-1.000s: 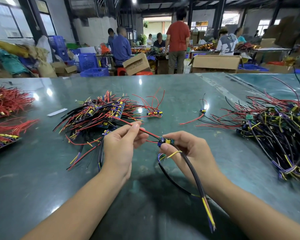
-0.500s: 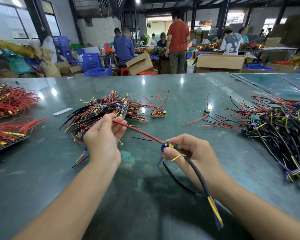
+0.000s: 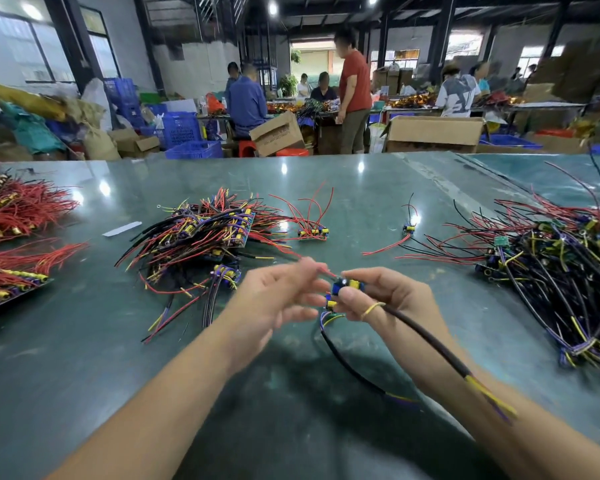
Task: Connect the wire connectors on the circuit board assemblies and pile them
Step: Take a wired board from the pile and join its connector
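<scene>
Small circuit board assembly [image 3: 347,285] held above bench [image 3: 84,358], centre frame.
Right hand [image 3: 392,296] grip pinched on board, black cable [image 3: 430,344] trailing to lower right. Left hand [image 3: 274,299] blurred, fingertips near a red wire at the board; grip state not determinable. Finished pile [image 3: 201,233] upper left of hands; loose heap [image 3: 551,268] at right edge.

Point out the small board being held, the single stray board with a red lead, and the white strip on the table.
held board [image 3: 347,285], head view, its blue and yellow parts
stray board [image 3: 408,229], head view, board body
white strip [image 3: 122,229], head view, its middle
</scene>
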